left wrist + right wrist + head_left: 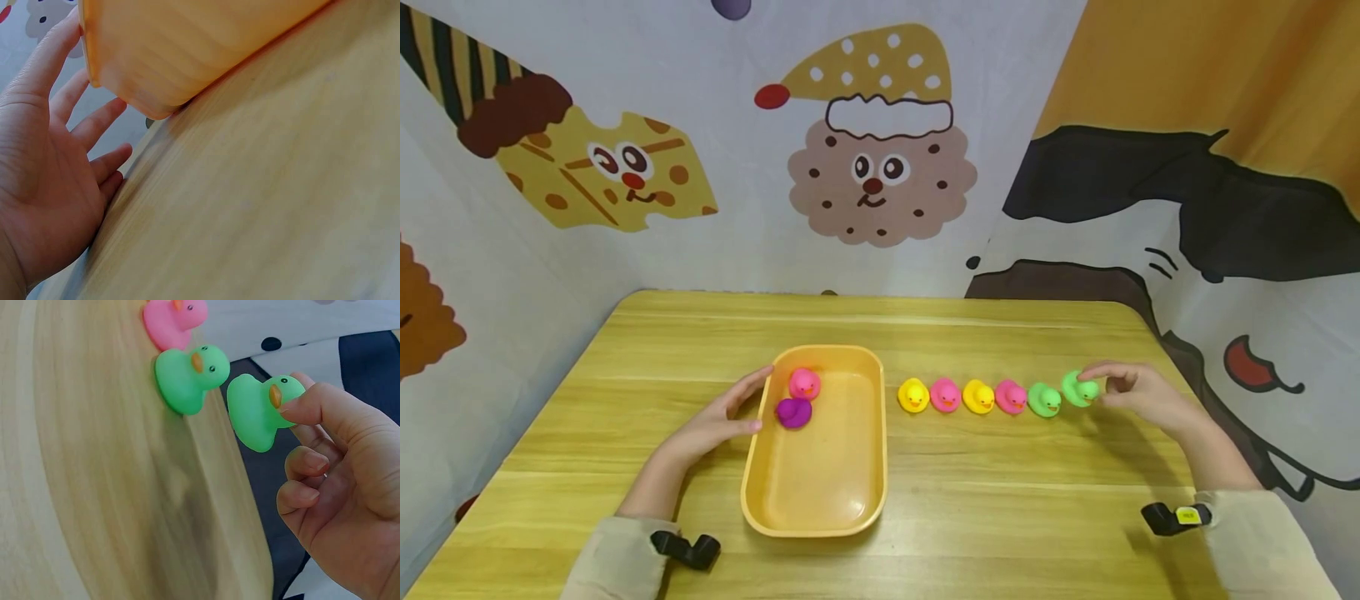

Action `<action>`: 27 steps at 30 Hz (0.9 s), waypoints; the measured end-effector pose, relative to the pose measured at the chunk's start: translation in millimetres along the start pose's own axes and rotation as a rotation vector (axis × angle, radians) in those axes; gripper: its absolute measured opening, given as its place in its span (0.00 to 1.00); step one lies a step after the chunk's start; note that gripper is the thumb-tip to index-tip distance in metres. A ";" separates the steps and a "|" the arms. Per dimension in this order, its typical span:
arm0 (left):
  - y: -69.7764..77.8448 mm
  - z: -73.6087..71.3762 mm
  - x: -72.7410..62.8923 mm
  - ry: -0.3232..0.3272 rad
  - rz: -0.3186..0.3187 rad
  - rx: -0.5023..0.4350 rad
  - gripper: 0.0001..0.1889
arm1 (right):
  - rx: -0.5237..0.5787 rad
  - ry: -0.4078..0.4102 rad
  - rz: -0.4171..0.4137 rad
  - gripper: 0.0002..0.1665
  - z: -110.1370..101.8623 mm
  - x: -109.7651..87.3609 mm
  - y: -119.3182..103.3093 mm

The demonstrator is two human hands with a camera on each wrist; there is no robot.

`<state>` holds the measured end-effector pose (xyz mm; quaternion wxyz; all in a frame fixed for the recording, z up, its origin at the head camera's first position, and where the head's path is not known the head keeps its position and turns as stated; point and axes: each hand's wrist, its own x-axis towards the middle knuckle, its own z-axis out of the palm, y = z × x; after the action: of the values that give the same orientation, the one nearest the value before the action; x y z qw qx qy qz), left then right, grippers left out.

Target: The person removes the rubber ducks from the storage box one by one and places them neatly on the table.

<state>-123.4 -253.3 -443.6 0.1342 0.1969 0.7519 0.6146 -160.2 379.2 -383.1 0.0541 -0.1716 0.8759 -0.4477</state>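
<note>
My right hand point(1142, 398) pinches a light green rubber duck point(253, 412) by its head between thumb and fingertips, with the duck just above the table. Beside it stands a darker green rubber duck point(1043, 400), the right end of a row. Leftward the row runs through a pink duck point(1011, 397), a yellow duck point(978, 396), another pink duck point(945, 395) and another yellow duck point(913, 395). My left hand point(709, 427) rests with spread fingers against the left side of an orange tray point(820, 475). Inside lie a pink duck point(805, 384) and a purple duck point(794, 412).
The wooden table point(1000, 517) carries the tray and the row of ducks. Behind it hangs a cloth point(722, 267) printed with cartoon figures. The table's right edge point(259, 519) runs close to my right hand.
</note>
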 end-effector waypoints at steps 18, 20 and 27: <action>-0.3 -0.4 0.3 -0.007 0.007 -0.011 0.40 | 0.017 -0.053 0.097 0.20 3.1 -0.6 18.6; -0.3 -0.4 0.3 -0.005 0.005 -0.009 0.40 | 0.017 -0.053 0.106 0.20 3.7 -0.4 19.2; -1.1 -0.6 0.4 -0.002 -0.006 -0.005 0.39 | 0.025 -0.058 0.146 0.21 5.8 1.4 26.1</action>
<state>-124.1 -253.9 -444.6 0.1371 0.1951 0.7508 0.6160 -166.7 388.4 -407.5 0.1142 -0.1192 0.8785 -0.4484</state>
